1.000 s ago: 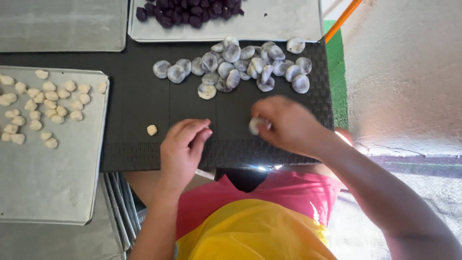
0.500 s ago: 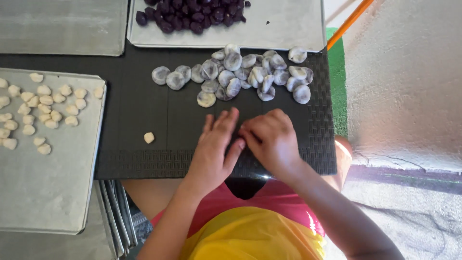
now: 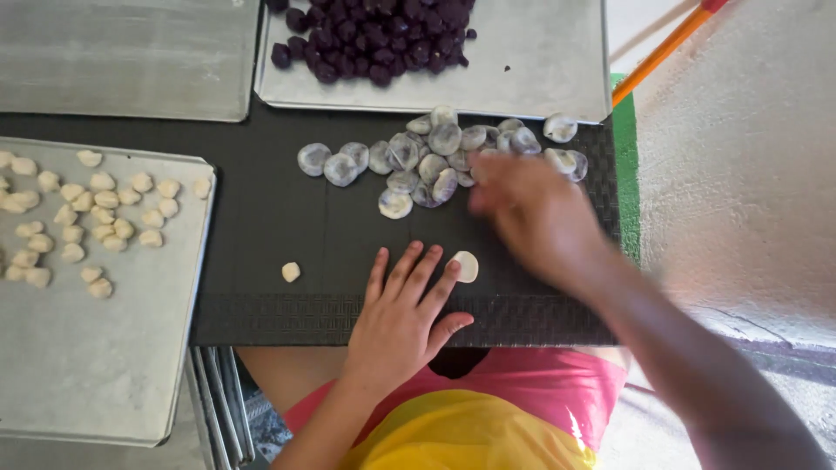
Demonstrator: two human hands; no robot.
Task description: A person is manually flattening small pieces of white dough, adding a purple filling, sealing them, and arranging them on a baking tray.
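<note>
Your left hand (image 3: 401, 318) lies flat, fingers spread and empty, beside a pale dough disc (image 3: 466, 265) near the mat's (image 3: 261, 218) front edge, while your blurred right hand (image 3: 531, 213), grip unclear, reaches the wrapper pile (image 3: 435, 157); lift one cleanly.

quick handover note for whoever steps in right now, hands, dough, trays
Left hand: flat on the black mat, fingers spread, index fingertip by a pale dough disc.
Right hand: blurred, at the pile of greyish flattened discs; grip cannot be told.
One small dough piece lies alone on the mat.
Done: many shaped pale pieces on the left tray.
Left: the disc pile, and the purple balls on the far tray.
</note>
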